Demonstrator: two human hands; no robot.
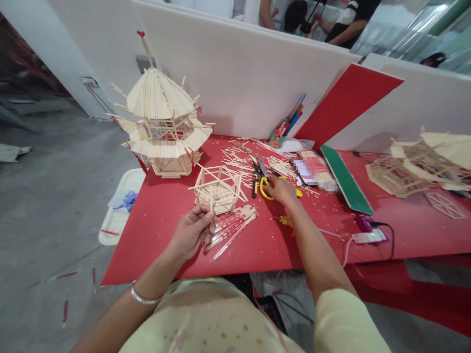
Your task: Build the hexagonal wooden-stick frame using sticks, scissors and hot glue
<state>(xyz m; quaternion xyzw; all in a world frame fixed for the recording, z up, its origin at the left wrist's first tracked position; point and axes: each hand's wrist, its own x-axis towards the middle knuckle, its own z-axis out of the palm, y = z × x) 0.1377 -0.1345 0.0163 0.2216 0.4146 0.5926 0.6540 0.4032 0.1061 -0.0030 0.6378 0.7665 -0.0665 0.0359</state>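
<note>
The left hand [195, 228] pinches a stick [211, 195] before the small stick frame [227, 203], near left; the right hand [282, 190] touches scissors [261, 188], grip unclear. Far, a cup [275, 140] holds pens [293, 117]; right, a packet [327, 184] holds sticks [319, 165].

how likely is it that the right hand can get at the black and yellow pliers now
Probably yes: the pliers look uncovered on the red tabletop, just left of the yellow-handled scissors, where the right hand is; it may have to cross those scissors.
</note>
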